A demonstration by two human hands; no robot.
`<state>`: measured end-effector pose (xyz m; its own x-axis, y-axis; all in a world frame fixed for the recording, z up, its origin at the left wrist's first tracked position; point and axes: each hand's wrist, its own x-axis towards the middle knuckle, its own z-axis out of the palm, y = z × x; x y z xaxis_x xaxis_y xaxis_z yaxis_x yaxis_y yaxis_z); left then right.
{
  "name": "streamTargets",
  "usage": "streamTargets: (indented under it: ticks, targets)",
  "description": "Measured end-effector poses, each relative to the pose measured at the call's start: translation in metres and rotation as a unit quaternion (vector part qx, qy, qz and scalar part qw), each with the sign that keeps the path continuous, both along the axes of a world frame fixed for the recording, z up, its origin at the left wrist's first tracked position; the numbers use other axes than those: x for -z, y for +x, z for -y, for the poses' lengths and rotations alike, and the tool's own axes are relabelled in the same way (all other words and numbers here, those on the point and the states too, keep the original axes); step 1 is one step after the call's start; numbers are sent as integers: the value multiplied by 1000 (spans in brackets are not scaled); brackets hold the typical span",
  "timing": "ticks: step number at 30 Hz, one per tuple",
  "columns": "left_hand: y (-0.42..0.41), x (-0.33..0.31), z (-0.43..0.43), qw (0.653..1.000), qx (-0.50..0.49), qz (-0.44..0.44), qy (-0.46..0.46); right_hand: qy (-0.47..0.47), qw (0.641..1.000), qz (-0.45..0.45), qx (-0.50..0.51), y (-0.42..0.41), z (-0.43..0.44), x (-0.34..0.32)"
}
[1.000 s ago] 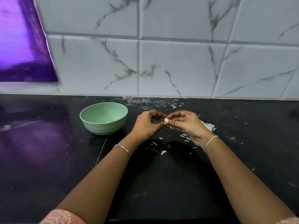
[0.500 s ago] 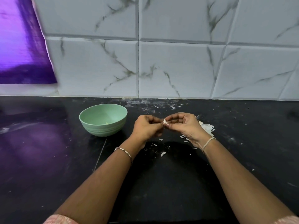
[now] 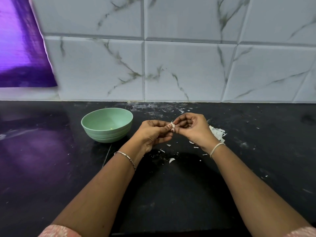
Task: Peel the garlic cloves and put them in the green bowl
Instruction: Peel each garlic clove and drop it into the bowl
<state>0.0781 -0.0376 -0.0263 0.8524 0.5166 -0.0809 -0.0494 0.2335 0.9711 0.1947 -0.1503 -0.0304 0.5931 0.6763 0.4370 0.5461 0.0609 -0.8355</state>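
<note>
A small white garlic clove (image 3: 172, 125) is pinched between the fingertips of both hands above the black counter. My left hand (image 3: 153, 134) holds it from the left and my right hand (image 3: 193, 128) from the right, fingers curled. Most of the clove is hidden by the fingers. The green bowl (image 3: 92, 129) stands on the counter left of my left hand, with a small pale bit inside near the bottom.
White garlic skins (image 3: 218, 133) lie in a heap right of my right hand, and loose flakes (image 3: 171, 159) are scattered under the hands. The black counter (image 3: 171, 194) meets a tiled wall (image 3: 179, 71) behind. A purple cloth (image 3: 20, 53) hangs at upper left.
Both hands stay together on the clove, with small shifts of the fingers. The bowl has not moved.
</note>
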Motion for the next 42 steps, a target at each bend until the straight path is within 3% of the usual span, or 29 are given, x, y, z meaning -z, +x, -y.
streamTargets:
  ticks: [10, 22, 31, 33, 35, 37, 42]
  targets:
    - [-1, -6, 2, 1000, -12, -3, -9, -24, 998, 51, -8, 2, -1, -5]
    - [3, -1, 6, 995, -56, 2, 85, -47, 992, 110, 33, 1, -5, -1]
    - [1, -2, -6, 986, -27, -43, 160, -38, 999, 4, -34, 7, 3, -3]
    - [1, 1, -10, 965, -18, -96, 244, -61, 997, -24, -32, 11, 5, -2]
    - [1, 5, -16, 892, -22, -174, 418, -85, 996, -30, -27, 14, 7, -1]
    - [-1, 4, -19, 818, -24, -225, 529, -99, 994, -36, -29, 17, 10, -1]
    - [-4, 0, -22, 775, -26, -237, 586, -114, 992, -28, -42, 18, 13, -1]
